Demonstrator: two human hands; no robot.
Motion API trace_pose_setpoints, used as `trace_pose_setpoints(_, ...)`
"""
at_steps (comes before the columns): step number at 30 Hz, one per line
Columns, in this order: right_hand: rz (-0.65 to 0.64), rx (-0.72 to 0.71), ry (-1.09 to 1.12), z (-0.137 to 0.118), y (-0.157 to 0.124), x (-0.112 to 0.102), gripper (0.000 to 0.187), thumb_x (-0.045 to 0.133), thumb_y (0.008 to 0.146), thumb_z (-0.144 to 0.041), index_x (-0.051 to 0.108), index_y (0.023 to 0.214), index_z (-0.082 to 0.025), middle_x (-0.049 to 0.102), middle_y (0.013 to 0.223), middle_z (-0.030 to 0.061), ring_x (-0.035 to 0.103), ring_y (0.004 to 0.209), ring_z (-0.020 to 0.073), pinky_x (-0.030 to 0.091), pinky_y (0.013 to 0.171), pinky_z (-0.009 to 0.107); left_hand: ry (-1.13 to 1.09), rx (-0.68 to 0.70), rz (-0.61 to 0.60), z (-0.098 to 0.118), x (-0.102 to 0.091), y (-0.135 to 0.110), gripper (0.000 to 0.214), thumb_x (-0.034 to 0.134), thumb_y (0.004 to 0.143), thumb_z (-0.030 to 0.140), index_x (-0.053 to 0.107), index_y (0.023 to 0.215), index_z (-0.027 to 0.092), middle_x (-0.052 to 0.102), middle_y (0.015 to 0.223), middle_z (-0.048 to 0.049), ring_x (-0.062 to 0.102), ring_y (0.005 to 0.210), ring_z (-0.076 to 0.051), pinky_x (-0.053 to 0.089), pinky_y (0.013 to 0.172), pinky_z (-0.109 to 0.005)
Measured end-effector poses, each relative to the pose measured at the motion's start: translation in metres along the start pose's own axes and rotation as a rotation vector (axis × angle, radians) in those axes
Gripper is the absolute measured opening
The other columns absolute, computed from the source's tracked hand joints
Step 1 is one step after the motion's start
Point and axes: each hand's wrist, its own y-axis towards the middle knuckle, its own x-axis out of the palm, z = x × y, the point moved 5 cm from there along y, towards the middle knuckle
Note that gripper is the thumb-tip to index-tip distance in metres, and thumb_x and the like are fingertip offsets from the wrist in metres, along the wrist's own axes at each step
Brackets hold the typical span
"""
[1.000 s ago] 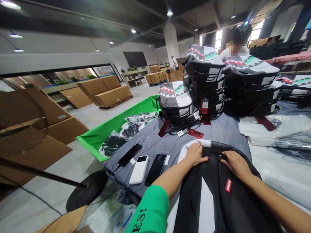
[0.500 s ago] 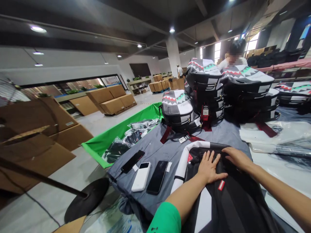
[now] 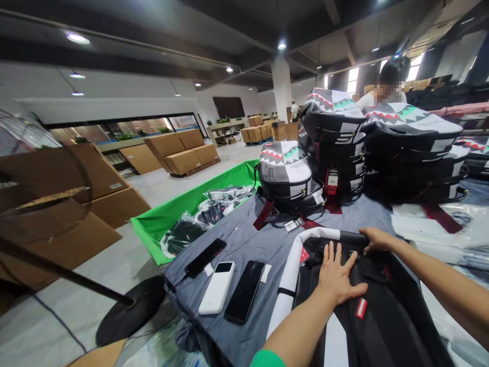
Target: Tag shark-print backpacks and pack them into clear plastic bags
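The bag (image 3: 393, 311) lies on grey cloth (image 3: 246, 244) — cardboard boxes (image 3: 185, 159) stand beyond.

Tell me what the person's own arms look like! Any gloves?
A bright green sleeve edge shows on the left arm. The right arm is bare as far as I can see. The left grip and right grip are ungloved.

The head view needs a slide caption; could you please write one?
Left hand spread on a black-and-white bag, right hand at its far edge, stacked backpacks beyond.
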Motion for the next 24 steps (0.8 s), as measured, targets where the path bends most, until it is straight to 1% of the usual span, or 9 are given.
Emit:
trace_pose_setpoints(3, -0.039, -0.004, -0.035, 0.001, -0.003, -0.013, 0.048, 0.081, 0.05, -0.027, 0.071, 0.097, -0.027, 0.075, 0.098, 0.0076, 0.071, 0.096, 0.0332, 0.054, 0.076, 0.038, -0.017, -0.037, -0.018, -0.002, -0.001, 0.006, 0.089, 0.057, 0.084, 0.078, 0.033, 0.159, 0.036, 0.019, 0.17, -0.0089, 0.009, 0.156, -0.044, 0.015, 0.124, -0.068)
trace_pose_setpoints(6, -0.106, -0.022, -0.061, 0.0, -0.003, -0.02, 0.042, 0.08, 0.052, -0.02, 0.072, 0.093, -0.026, 0.075, 0.093, 0.0048, 0.071, 0.091, 0.0293, 0.054, 0.077, 0.035, -0.031, -0.043, 0.003, -0.002, -0.001, 0.006, 0.089, 0.058, 0.083, 0.078, 0.033, 0.158, 0.038, 0.019, 0.17, -0.0082, 0.008, 0.156, -0.043, 0.014, 0.124, -0.068)
trace_pose_setpoints(9, -0.176, -0.004, -0.109, 0.002, 0.002, -0.016, 0.035, 0.083, 0.057, -0.018, 0.07, 0.089, -0.022, 0.074, 0.088, 0.0031, 0.07, 0.084, 0.0234, 0.055, 0.075, 0.034, -0.04, -0.04, 0.024, -0.003, 0.0, 0.005, 0.088, 0.059, 0.083, 0.076, 0.034, 0.158, 0.038, 0.02, 0.17, -0.0078, 0.008, 0.157, -0.041, 0.013, 0.125, -0.065)
trace_pose_setpoints(13, -0.252, 0.056, -0.202, 0.001, 0.005, -0.004, 0.021, 0.081, 0.077, -0.027, 0.068, 0.088, -0.016, 0.071, 0.086, 0.0012, 0.067, 0.079, 0.0163, 0.057, 0.074, 0.033, -0.049, -0.038, 0.055, -0.004, 0.0, 0.003, 0.089, 0.062, 0.082, 0.074, 0.037, 0.157, 0.034, 0.023, 0.169, -0.0106, 0.01, 0.157, -0.042, 0.014, 0.126, -0.064)
trace_pose_setpoints(14, -0.253, 0.072, -0.225, -0.002, 0.003, -0.003, 0.02, 0.08, 0.078, -0.026, 0.068, 0.091, -0.015, 0.071, 0.087, 0.0017, 0.068, 0.079, 0.0166, 0.057, 0.074, 0.033, -0.042, -0.036, 0.067, -0.004, 0.0, 0.002, 0.089, 0.063, 0.082, 0.072, 0.039, 0.157, 0.032, 0.024, 0.169, -0.0121, 0.009, 0.157, -0.041, 0.013, 0.126, -0.063)
trace_pose_setpoints(16, -0.228, 0.097, -0.266, -0.008, -0.004, -0.004, 0.028, 0.082, 0.072, -0.018, 0.07, 0.098, -0.016, 0.073, 0.092, 0.0044, 0.071, 0.085, 0.021, 0.056, 0.073, 0.033, -0.015, -0.033, 0.097, -0.003, -0.003, 0.001, 0.087, 0.064, 0.083, 0.068, 0.041, 0.156, 0.027, 0.023, 0.169, -0.0145, 0.007, 0.157, -0.041, 0.011, 0.127, -0.062)
trace_pose_setpoints(19, -0.168, 0.104, -0.328, -0.017, -0.016, -0.009, 0.038, 0.077, 0.069, -0.009, 0.072, 0.105, -0.021, 0.075, 0.1, 0.0097, 0.072, 0.097, 0.0293, 0.053, 0.077, 0.034, 0.016, -0.072, 0.107, -0.006, -0.005, 0.001, 0.088, 0.06, 0.082, 0.073, 0.04, 0.157, 0.029, 0.018, 0.17, -0.0125, 0.0, 0.156, -0.045, 0.009, 0.124, -0.068)
trace_pose_setpoints(21, -0.145, 0.106, -0.37, -0.019, -0.021, -0.014, 0.033, 0.073, 0.074, -0.012, 0.072, 0.105, -0.022, 0.075, 0.102, 0.0121, 0.072, 0.099, 0.0305, 0.052, 0.079, 0.036, 0.029, -0.106, 0.061, -0.009, -0.003, 0.004, 0.09, 0.052, 0.083, 0.08, 0.036, 0.158, 0.034, 0.017, 0.171, -0.0105, 0.002, 0.155, -0.048, 0.01, 0.121, -0.073)
trace_pose_setpoints(24, -0.166, 0.115, -0.42, -0.022, -0.017, -0.022, 0.022, 0.077, 0.077, -0.022, 0.072, 0.097, -0.018, 0.075, 0.095, 0.012, 0.071, 0.091, 0.0275, 0.053, 0.077, 0.037, 0.068, -0.141, -0.007, -0.013, -0.001, 0.013, 0.09, 0.041, 0.085, 0.084, 0.03, 0.16, 0.035, 0.017, 0.171, -0.0107, 0.005, 0.155, -0.047, 0.01, 0.118, -0.075)
